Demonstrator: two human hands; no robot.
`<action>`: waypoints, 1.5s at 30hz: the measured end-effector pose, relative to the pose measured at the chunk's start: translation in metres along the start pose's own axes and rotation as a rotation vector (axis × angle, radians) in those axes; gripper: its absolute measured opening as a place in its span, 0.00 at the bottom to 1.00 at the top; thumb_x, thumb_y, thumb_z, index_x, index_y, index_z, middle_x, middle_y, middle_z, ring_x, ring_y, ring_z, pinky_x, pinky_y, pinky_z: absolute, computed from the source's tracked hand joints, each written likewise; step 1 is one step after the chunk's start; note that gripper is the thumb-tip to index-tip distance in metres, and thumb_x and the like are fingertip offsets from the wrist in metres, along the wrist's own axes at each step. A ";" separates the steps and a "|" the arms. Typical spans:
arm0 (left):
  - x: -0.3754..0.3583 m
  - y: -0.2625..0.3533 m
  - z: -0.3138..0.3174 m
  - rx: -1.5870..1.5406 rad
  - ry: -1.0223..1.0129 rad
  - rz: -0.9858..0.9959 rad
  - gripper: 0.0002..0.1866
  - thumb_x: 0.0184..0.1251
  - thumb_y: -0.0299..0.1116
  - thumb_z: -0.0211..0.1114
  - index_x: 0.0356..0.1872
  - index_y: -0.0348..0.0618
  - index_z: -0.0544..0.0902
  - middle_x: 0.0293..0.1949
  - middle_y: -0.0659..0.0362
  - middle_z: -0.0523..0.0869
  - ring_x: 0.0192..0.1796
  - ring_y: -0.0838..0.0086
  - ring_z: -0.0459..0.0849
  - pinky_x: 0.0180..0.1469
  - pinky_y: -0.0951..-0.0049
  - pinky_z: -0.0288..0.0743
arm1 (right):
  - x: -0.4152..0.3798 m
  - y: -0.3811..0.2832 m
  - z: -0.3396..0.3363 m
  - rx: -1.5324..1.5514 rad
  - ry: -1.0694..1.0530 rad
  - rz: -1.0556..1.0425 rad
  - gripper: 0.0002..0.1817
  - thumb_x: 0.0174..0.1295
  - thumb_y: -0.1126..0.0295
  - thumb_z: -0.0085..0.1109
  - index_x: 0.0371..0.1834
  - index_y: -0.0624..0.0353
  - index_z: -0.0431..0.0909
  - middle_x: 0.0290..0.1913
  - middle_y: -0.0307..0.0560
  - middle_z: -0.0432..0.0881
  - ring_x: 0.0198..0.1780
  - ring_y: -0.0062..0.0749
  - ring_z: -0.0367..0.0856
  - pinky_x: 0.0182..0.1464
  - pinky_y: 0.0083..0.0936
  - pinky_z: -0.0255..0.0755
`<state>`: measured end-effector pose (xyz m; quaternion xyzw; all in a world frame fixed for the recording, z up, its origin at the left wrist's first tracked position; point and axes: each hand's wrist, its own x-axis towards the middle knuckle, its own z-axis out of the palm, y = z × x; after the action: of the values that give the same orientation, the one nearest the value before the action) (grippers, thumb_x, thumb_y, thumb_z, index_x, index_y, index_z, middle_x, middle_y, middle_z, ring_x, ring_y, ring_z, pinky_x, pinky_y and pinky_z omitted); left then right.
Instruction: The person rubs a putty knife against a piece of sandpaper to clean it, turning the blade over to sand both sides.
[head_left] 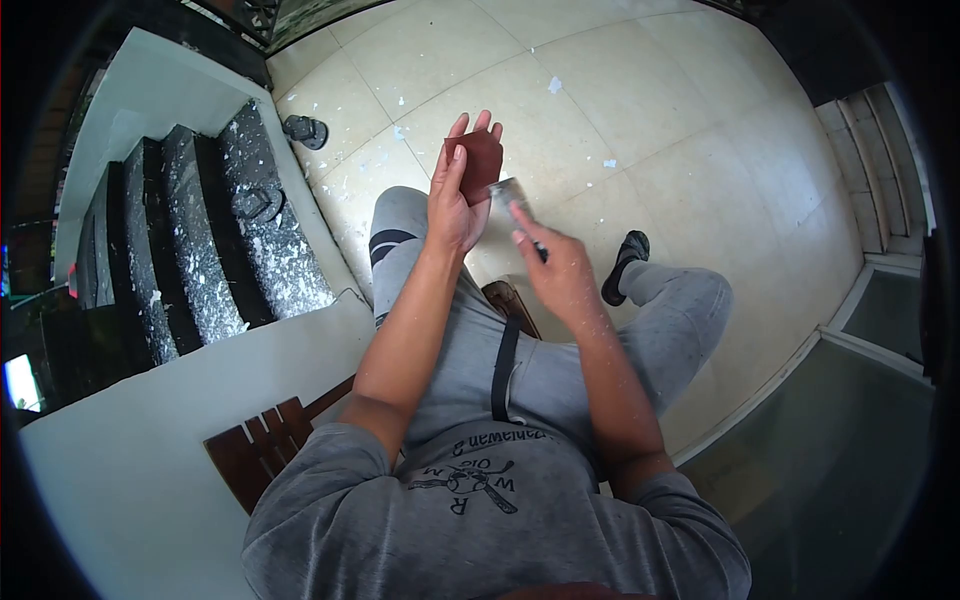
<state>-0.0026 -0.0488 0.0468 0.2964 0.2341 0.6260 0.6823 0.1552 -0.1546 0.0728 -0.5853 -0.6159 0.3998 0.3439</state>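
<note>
Over my lap, my left hand [460, 205] is raised with a reddish-brown sheet [476, 165], which looks like sandpaper, lying against its palm under the thumb. My right hand [555, 270] is wrapped round the dark handle of a scraper. The flat metal blade of the scraper [508, 194] is slightly blurred and sits close to the sheet's lower right edge; whether they touch cannot be made out.
Dark steps [285, 265] strewn with white flakes rise at the left behind a low white wall [200, 400]. A slatted wooden seat [262, 440] is beneath me. White chips dot the tiled floor [700, 180]. Glass panels [800, 440] stand at the right.
</note>
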 end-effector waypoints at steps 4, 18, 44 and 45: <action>0.001 0.002 0.005 -0.031 0.002 0.003 0.28 0.93 0.40 0.54 0.87 0.51 0.64 0.86 0.45 0.69 0.87 0.46 0.68 0.87 0.52 0.67 | -0.004 -0.009 0.001 -0.053 -0.033 0.060 0.23 0.82 0.65 0.63 0.78 0.49 0.82 0.54 0.69 0.91 0.52 0.61 0.93 0.57 0.41 0.83; 0.001 0.004 0.005 0.003 0.027 0.015 0.27 0.93 0.39 0.54 0.86 0.49 0.65 0.86 0.44 0.68 0.87 0.45 0.68 0.86 0.51 0.68 | -0.006 0.003 0.009 0.031 0.087 -0.167 0.22 0.81 0.66 0.64 0.76 0.50 0.83 0.46 0.70 0.90 0.46 0.67 0.90 0.49 0.48 0.81; -0.001 -0.003 0.000 0.027 -0.034 -0.005 0.28 0.94 0.38 0.52 0.88 0.49 0.63 0.85 0.42 0.70 0.87 0.47 0.68 0.87 0.54 0.66 | 0.006 0.011 0.004 -0.095 0.121 -0.010 0.24 0.81 0.64 0.62 0.79 0.45 0.81 0.37 0.66 0.87 0.41 0.68 0.87 0.47 0.54 0.79; -0.001 -0.003 0.002 0.039 -0.050 0.006 0.28 0.94 0.39 0.52 0.88 0.48 0.63 0.85 0.41 0.70 0.87 0.47 0.67 0.87 0.54 0.66 | 0.005 0.010 0.005 -0.096 0.124 -0.011 0.24 0.81 0.64 0.62 0.79 0.45 0.81 0.37 0.66 0.87 0.41 0.68 0.87 0.47 0.54 0.79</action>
<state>0.0012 -0.0502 0.0464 0.3258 0.2285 0.6157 0.6802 0.1547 -0.1501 0.0619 -0.6212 -0.6151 0.3308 0.3554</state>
